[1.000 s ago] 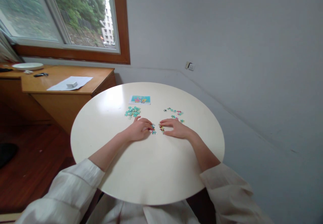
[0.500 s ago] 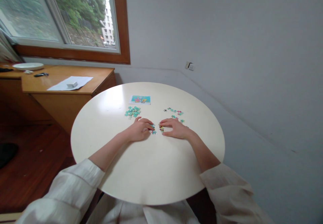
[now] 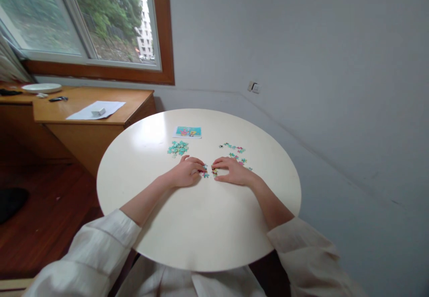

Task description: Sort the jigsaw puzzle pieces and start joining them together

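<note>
At the middle of the round white table (image 3: 197, 225), my left hand (image 3: 186, 172) has its bent fingers on a small cluster of joined jigsaw pieces (image 3: 205, 175), covering part of it. Just to the right, a second small jigsaw section (image 3: 215, 171) sits between the thumb and fingers of my right hand (image 3: 233, 171). A narrow gap separates the two sections. Both lie on or very close to the tabletop. What is printed on them is too small to make out.
Beyond my left hand is a heap of loose turquoise jigsaw pieces (image 3: 178, 148), with a colourful picture card (image 3: 188, 132) behind it. Several scattered pieces (image 3: 232, 155) lie past my right hand. A wooden desk (image 3: 140, 100) with paper (image 3: 87, 112) stands at the left.
The whole view has shifted slightly. Both hands and the two jigsaw sections keep nearly the same positions on the table.
</note>
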Motion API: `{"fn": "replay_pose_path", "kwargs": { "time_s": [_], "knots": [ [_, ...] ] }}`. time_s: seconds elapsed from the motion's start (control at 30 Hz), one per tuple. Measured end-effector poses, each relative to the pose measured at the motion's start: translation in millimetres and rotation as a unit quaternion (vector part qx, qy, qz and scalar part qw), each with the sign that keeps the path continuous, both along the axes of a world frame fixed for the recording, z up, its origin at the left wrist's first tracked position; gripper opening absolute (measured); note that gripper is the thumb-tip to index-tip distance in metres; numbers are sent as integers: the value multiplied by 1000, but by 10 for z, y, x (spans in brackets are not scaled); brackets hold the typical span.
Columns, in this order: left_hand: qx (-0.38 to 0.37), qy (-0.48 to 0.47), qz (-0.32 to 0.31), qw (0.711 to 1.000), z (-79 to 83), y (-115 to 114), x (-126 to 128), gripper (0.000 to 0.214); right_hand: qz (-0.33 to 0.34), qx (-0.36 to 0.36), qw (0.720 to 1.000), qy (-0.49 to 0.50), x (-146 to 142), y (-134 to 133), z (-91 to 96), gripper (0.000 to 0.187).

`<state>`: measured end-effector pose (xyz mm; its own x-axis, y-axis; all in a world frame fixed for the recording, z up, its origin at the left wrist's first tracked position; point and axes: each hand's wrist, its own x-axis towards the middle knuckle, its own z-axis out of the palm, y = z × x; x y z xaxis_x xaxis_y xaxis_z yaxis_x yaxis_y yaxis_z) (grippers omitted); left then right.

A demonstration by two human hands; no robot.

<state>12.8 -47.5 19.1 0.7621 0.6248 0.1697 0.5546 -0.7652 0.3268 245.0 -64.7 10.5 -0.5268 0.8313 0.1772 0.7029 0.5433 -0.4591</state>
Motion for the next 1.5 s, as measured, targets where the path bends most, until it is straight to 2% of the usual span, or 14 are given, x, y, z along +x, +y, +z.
{"fn": "replay_pose_path", "kwargs": {
  "time_s": [1.17, 1.5],
  "knots": [
    [4, -12, 0, 1000, -8, 17, 5, 39, -1, 36, 999, 36, -64, 27, -72, 32],
    [10, -8, -2, 1000, -15, 27, 3, 39, 2, 19, 997, 72, -68, 36, -91, 35]
  ]
}}
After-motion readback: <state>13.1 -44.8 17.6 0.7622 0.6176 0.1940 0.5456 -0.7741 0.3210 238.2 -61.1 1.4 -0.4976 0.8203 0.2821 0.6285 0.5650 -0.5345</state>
